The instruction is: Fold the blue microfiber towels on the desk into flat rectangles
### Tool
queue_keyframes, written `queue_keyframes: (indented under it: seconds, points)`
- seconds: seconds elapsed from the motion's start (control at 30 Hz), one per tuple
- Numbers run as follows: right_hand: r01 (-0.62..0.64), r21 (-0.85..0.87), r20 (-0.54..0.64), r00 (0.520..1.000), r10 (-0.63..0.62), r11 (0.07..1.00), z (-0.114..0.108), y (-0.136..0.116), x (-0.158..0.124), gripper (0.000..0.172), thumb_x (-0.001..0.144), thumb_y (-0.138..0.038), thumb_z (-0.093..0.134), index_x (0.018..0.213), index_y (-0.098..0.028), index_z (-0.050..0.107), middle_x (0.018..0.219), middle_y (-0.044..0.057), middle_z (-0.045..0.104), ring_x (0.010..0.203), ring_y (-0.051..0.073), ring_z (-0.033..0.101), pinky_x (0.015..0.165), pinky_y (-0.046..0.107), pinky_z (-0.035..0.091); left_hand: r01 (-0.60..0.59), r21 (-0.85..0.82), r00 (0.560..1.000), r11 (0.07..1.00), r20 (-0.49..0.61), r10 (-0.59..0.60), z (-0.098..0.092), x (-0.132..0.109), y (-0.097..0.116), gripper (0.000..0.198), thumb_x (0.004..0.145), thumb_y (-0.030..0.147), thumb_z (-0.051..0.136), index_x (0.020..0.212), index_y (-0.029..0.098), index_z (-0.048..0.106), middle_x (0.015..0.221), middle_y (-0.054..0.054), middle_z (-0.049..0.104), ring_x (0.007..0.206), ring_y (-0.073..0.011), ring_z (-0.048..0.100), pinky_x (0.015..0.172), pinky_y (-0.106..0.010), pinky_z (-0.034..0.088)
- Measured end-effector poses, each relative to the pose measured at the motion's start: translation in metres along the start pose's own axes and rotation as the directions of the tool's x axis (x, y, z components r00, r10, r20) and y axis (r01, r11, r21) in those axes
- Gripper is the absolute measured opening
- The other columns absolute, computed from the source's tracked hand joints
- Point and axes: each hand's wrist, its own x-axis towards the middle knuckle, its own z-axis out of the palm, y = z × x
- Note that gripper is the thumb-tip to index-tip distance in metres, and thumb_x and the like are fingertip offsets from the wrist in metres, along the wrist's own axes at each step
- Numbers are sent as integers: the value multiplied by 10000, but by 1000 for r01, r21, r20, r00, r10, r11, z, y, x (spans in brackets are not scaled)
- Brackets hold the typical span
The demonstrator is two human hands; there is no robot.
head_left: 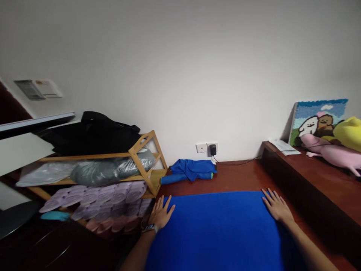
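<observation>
A flat blue cloth (220, 229) is spread over the reddish-brown wooden surface (239, 175). My left hand (161, 213), with a watch on the wrist, lies at the cloth's far left corner, fingers spread. At the far right corner rests my right hand (278, 207), its fingers apart and palm down on the cloth's edge. Neither hand holds anything. Beyond the cloth, near the wall, sits a crumpled and partly rolled blue fabric bundle (190, 170).
On the left stands a wooden rack (153, 162) with a black bag (98, 135), plastic-wrapped items and several pale slippers. A black plug (213, 149) is in the wall socket. Right, a raised ledge (318, 169) holds a pink plush toy (335, 152) and a picture (318, 118).
</observation>
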Motion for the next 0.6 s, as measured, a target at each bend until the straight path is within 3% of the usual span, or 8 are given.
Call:
queue_keyframes:
  seconds: [0.1, 0.2, 0.3, 0.37, 0.43, 0.5, 0.6]
  points:
    - [-15, -12, 30, 999, 15, 1000, 3, -4, 0, 682, 991, -571, 221, 1631, -336, 196, 1719, 5, 179, 1574, 257, 140, 1253, 466, 213, -28, 6, 999, 1000, 20, 28, -6, -3, -3, 751, 966, 709, 331, 1597, 303, 333, 1680, -103, 318, 1549, -314, 266, 1240, -508, 223]
    - [-15, -41, 73, 997, 18, 999, -1, -3, 4, 682, 989, -552, 222, 1632, -328, 192, 1720, -4, 167, 1573, 257, 140, 1253, 469, 215, -45, -6, 996, 999, -83, 45, -3, -7, -5, 707, 986, 680, 336, 1588, 310, 358, 1673, -94, 340, 1543, -300, 287, 1242, -492, 231]
    - [-48, -85, 162, 985, 62, 995, -17, -9, 11, 667, 983, -502, 256, 1619, -299, 270, 1705, 19, 223, 1564, 275, 187, 1245, 509, 229, -63, -36, 988, 997, -141, 57, 3, -11, -5, 678, 996, 657, 360, 1582, 315, 373, 1680, -82, 327, 1548, -301, 274, 1245, -483, 236]
    - [-59, -133, 166, 983, 81, 989, -32, -29, 14, 642, 970, -436, 301, 1590, -280, 359, 1684, 35, 284, 1552, 292, 235, 1240, 547, 225, -64, -54, 988, 996, -146, 56, 5, -12, -5, 673, 993, 660, 379, 1578, 327, 378, 1688, -69, 310, 1554, -319, 248, 1245, -492, 236]
    - [-10, -173, 74, 997, 23, 985, -48, -68, 11, 635, 957, -360, 325, 1575, -233, 398, 1675, 58, 302, 1548, 308, 247, 1244, 556, 206, -60, -69, 988, 996, -149, 49, 5, -13, -5, 672, 990, 663, 389, 1576, 334, 381, 1693, -66, 295, 1557, -336, 232, 1242, -501, 240]
    - [90, -158, -37, 995, -97, 983, -59, -126, 0, 641, 969, -327, 306, 1588, -172, 367, 1677, 84, 286, 1554, 306, 229, 1254, 528, 192, -57, -81, 988, 995, -151, 45, 4, -13, -4, 667, 991, 659, 390, 1573, 332, 387, 1695, -72, 288, 1555, -340, 236, 1240, -500, 246]
    - [368, 22, -53, 929, -367, 929, -61, -228, -27, 618, 1019, -415, 255, 1594, -214, 356, 1680, 31, 279, 1564, 252, 206, 1271, 468, 183, -56, -92, 988, 994, -151, 41, 3, -14, -4, 651, 998, 642, 386, 1569, 330, 398, 1693, -72, 292, 1553, -334, 245, 1241, -490, 250]
